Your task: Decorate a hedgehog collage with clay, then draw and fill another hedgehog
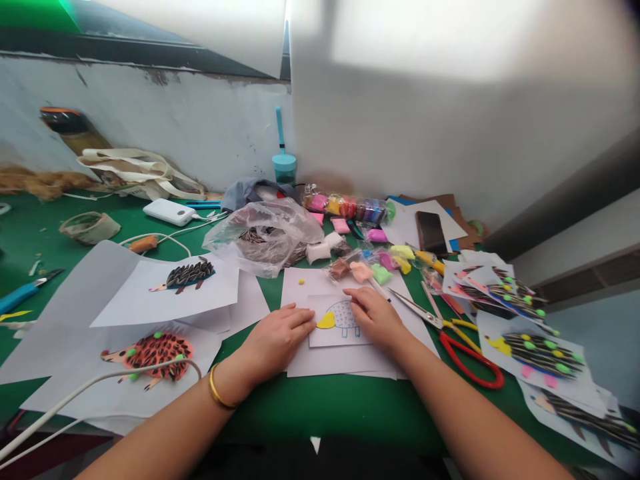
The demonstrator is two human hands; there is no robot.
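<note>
A small white card point(327, 339) with a blue-outlined hedgehog drawing lies on larger white sheets point(310, 365). Yellow clay point(327, 321) covers the hedgehog's head, at the left of the card. My left hand point(280, 337) rests flat by the card's left edge, fingers stretched out and holding nothing. On the right, my right hand point(375, 317) lies over the drawing's right part, its index finger reaching onto the hedgehog's back; no object shows in it. A tiny yellow clay ball point(301, 281) sits on the sheet above the card. Red-handled scissors point(445, 327) lie open beside my right hand.
Packets of coloured clay point(370, 267) and a plastic bag of striped seeds point(265, 233) lie behind the card. Finished hedgehog pictures lie left point(160, 357) and right point(537, 353). A phone point(431, 232), a white power bank point(169, 211) and a utility knife point(25, 293) are farther out.
</note>
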